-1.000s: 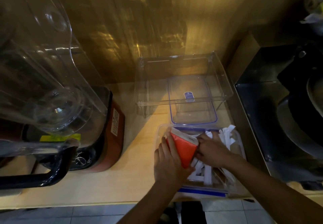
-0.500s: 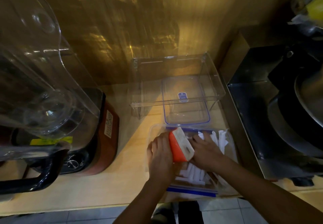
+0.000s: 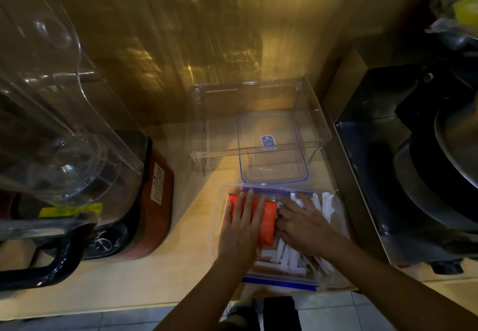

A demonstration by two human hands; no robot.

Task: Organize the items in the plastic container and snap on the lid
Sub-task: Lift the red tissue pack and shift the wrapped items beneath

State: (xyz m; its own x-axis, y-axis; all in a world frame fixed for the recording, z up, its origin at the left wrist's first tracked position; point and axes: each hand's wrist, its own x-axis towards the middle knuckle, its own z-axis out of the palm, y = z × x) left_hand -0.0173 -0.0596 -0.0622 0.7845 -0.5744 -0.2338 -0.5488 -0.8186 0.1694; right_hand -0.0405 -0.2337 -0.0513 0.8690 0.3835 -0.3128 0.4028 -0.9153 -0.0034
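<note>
Two hands are in the container: one left hand and one right hand. There's one orange packet, one clear plastic container, one blue-rimmed lid and one clear acrylic shelf. The white strips (heaped and overlapping) are too many to count; one blender sits on the left.

orange packet, white sticks, blue-rimmed lid
</note>
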